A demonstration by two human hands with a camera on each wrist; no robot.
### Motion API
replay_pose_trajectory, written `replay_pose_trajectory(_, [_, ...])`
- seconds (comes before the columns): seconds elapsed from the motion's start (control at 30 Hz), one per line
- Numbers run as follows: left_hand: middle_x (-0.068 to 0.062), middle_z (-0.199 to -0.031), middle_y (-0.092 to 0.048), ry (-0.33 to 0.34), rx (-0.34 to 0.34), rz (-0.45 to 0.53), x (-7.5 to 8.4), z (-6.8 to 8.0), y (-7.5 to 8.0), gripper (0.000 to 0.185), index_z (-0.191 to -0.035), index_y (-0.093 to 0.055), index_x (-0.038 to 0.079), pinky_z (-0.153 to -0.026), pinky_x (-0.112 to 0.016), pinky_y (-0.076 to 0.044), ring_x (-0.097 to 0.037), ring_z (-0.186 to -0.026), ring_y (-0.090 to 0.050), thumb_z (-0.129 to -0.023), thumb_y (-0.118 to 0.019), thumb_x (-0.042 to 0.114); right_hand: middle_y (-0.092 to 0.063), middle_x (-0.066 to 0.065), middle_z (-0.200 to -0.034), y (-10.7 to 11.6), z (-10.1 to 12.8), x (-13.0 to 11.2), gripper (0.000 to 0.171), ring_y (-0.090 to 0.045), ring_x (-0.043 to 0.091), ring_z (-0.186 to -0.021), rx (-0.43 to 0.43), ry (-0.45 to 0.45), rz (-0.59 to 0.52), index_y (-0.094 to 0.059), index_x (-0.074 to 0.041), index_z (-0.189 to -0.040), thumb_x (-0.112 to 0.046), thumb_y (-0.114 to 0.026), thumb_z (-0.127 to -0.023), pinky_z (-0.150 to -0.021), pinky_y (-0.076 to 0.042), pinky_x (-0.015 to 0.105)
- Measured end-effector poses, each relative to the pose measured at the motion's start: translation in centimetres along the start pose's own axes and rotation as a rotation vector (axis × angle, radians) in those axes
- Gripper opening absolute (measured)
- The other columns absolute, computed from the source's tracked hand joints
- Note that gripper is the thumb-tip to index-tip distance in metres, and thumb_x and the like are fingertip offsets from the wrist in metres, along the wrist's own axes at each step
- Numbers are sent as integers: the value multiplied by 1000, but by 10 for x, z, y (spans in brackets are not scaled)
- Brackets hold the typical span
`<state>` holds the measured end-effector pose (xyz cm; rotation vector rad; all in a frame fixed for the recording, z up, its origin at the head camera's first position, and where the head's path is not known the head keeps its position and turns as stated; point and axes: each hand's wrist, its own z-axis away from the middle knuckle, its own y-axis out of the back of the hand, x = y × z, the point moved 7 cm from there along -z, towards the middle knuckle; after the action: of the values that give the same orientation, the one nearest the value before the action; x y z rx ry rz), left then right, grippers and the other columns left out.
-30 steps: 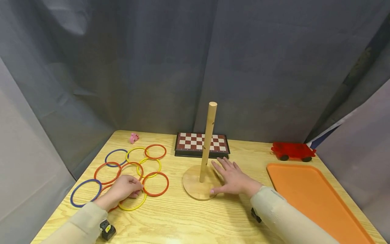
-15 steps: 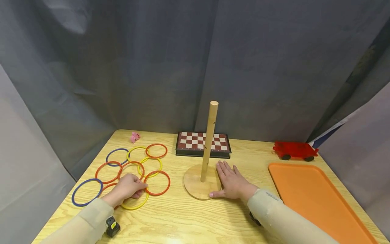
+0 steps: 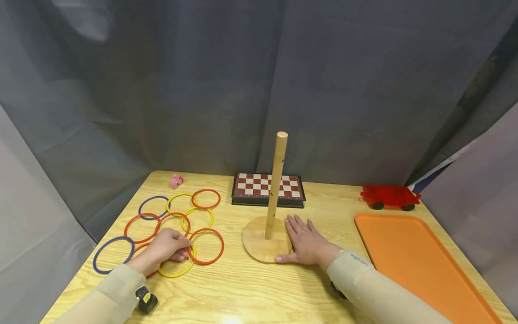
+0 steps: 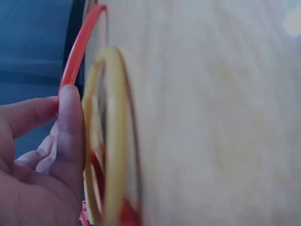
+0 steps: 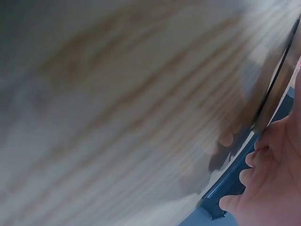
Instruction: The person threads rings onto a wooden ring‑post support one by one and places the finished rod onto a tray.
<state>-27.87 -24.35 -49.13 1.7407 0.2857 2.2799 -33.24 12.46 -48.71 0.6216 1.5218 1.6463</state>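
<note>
The left hand (image 3: 163,248) pinched a yellow ring (image 3: 178,266) lying flat, left of the upright peg (image 3: 275,184) (right hand (image 3: 307,243) spread on its base (image 3: 261,245)).

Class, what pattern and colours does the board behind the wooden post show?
The board has a red-and-white checkered pattern with a dark frame, clearest in the head view.

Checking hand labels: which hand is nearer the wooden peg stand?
Right. The right hand lies flat with its fingers on the round base of the peg stand. The left hand is off to the side, on the yellow ring.
</note>
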Motion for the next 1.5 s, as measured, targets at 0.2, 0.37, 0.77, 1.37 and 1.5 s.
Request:
replay_pose_trajectory(0.2, [-11,-83,-68,-59,-24,82,24,1,0,20,-108,-63,-17,-64,-27,-61,-15,-69,-68,-103,-60,3,-13,23,-169,-4,-1,5,125,-8,41,-155,-9,-21,48,-18,4,-162,-89,-47,-84,-121,-13,65])
replay_pose_trajectory(0.37, [-10,-83,-68,-137,-57,177,54,0,0,20,-110,-63,-17,-68,-25,-61,-13,-72,-70,-105,-56,1,-13,24,-168,-3,0,3,122,-10,44,-154,-19,-20,29,-18,5,-162,-84,-53,-86,-119,-15,68])
replay_pose_trajectory(0.77, [-7,-88,-68,-349,-28,255,166,5,2,21,-112,-61,-16,-74,-25,-61,-13,-77,-69,-105,-59,3,-14,25,-168,1,1,-2,117,-13,44,-154,-35,-39,39,-21,5,-161,-80,-56,-88,-119,-18,68])
replay_pose_trajectory(1.37, [-8,-79,-68,-517,-137,422,298,25,-41,7,-102,-66,-7,-67,-25,-60,-16,-68,-66,-102,-63,-1,-9,24,-169,-1,0,-3,121,-8,44,-155,-64,-39,6,-18,3,-163,-87,-47,-86,-120,-15,68])
replay_pose_trajectory(1.5, [-9,-81,-68,-445,-152,349,289,11,-61,13,-107,-66,-10,-67,-25,-61,-16,-69,-67,-102,-64,2,-9,22,-170,-2,-1,-2,119,-8,42,-155,-66,-61,16,-18,1,-163,-84,-51,-87,-120,-15,66])
